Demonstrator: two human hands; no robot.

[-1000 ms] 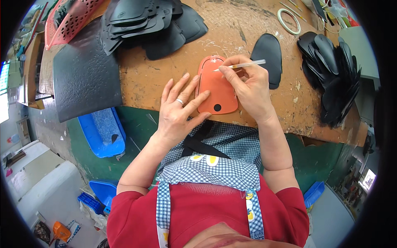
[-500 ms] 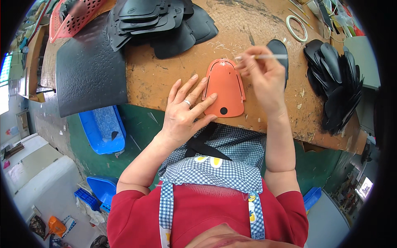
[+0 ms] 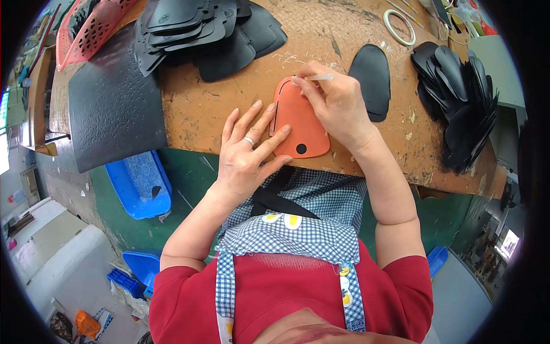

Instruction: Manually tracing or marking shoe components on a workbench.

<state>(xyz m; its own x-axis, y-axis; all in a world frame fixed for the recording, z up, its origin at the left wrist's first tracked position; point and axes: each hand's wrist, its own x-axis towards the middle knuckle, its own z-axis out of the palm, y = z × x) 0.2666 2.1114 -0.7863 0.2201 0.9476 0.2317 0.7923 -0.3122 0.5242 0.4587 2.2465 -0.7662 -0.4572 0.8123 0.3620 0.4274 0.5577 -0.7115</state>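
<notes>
A flat, round-topped orange template (image 3: 301, 117) is steadied by the splayed left hand (image 3: 240, 157) at the near edge of the brown wooden bench (image 3: 206, 103), a slim white pen-like tool (image 3: 322, 77) clamped in the grip of the right hand (image 3: 344, 109), whose stroke could be skewed by slippage under light pressure.

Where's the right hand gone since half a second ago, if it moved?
Yes, left: the right hand has shifted away from the flat black rounded piece and over the orange template.
</notes>
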